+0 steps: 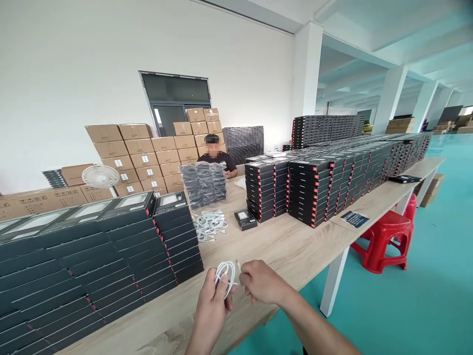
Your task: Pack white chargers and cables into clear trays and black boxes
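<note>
My left hand [213, 305] is closed around a coiled white cable [232, 277], with the thumb lying across the loops. Just to its right, my right hand [261, 282] has its fingers pinched together. A pale end of the cable shows at these fingertips, partly blurred. Both hands are above the front edge of the wooden table [281, 241]. Farther back lies a pile of similar white cables [210, 224], next to a single black box [246, 220] with a light panel on top.
Black boxes [173, 236] are stacked high on the left, and more stacks [303, 192] run along the right. Wrapped dark parts [203, 185] stand before a seated person [218, 158]. A dark printed card [354, 219] lies near the edge; a red stool [388, 236] stands beside the table.
</note>
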The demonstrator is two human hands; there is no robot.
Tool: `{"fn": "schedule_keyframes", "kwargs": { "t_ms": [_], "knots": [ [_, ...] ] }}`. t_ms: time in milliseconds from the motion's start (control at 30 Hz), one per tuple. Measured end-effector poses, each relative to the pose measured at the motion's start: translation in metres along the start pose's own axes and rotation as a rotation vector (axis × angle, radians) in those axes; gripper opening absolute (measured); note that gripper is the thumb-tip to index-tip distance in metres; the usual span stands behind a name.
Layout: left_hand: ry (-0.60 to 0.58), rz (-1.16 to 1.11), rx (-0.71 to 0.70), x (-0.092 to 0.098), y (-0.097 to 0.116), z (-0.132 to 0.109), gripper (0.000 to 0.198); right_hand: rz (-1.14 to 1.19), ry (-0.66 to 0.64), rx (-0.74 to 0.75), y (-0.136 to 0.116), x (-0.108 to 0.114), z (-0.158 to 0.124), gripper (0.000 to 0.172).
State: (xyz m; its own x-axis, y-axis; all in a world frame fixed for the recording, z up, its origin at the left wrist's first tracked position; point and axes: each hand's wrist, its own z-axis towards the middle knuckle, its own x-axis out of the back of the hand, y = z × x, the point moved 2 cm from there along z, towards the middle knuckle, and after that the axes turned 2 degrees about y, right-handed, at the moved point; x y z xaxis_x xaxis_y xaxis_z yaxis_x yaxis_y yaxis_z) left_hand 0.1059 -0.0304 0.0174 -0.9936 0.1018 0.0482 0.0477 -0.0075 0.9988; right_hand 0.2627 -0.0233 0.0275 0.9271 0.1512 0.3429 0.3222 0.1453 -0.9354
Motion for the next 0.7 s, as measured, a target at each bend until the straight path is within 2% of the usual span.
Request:
{"fn": "schedule_keyframes", "kwargs": {
  "t_ms": [33, 100, 200, 300, 400, 467, 567, 633, 700],
  "knots": [
    [-0.001, -0.006, -0.009, -0.001, 0.0, 0.0, 0.044, -0.07, -0.06, 0.035, -0.004, 0.002, -0.001, 0.031],
    [-0.011, -0.048, -0.007, -0.002, 0.004, 0.0, 0.043, -0.187, -0.093, 0.175, -0.015, 0.004, -0.004, 0.029],
    [-0.055, -0.167, 0.102, -0.003, 0.012, -0.001, 0.042, -0.28, -0.004, 0.393, -0.025, 0.003, -0.005, 0.029],
    [-0.121, -0.232, 0.218, -0.001, 0.016, 0.0, 0.043, -0.289, 0.142, 0.421, -0.017, -0.002, -0.002, 0.032],
    [-0.149, -0.199, 0.237, 0.001, 0.017, 0.002, 0.045, -0.202, 0.304, 0.37, -0.005, -0.004, 0.0, 0.028],
    [-0.164, -0.157, 0.236, 0.0, 0.016, 0.003, 0.042, -0.162, 0.299, 0.415, -0.005, -0.005, 0.001, 0.034],
    [-0.214, -0.112, 0.238, -0.005, 0.009, 0.002, 0.035, -0.073, 0.232, 0.503, -0.014, -0.006, 0.003, 0.02],
    [-0.231, -0.105, 0.252, -0.009, 0.001, 0.004, 0.033, 0.118, 0.266, 0.493, -0.019, -0.007, 0.006, 0.026],
    [-0.209, -0.136, 0.243, -0.014, -0.008, 0.007, 0.034, 0.38, 0.355, 0.417, -0.018, -0.01, 0.011, 0.029]
  ]
}}
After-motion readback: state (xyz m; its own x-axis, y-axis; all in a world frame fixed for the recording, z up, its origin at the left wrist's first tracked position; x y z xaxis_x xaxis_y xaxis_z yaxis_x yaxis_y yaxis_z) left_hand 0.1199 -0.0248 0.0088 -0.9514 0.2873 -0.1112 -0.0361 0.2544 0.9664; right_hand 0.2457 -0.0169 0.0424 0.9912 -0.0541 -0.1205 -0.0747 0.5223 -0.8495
